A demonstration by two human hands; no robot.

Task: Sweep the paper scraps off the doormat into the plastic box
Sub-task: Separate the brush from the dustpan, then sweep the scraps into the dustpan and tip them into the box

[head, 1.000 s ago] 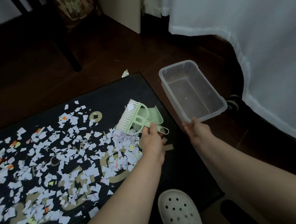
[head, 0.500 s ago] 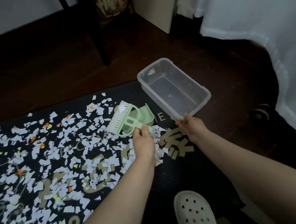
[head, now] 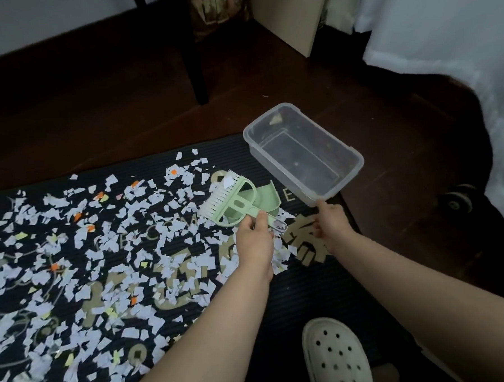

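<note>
Both arms reach forward. Your left hand curls round the brush handle; your right hand pinches the box corner.

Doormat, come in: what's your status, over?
Left hand grips brush set by its handle. Right hand pinches box corner, box over mat edge. Scraps spread across mat. Nothing between brush set and box.

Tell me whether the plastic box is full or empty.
Empty, or nearly: the plastic box has a bare clear bottom. One pale scrap shows at its far corner; inside or underneath, cannot tell.
</note>
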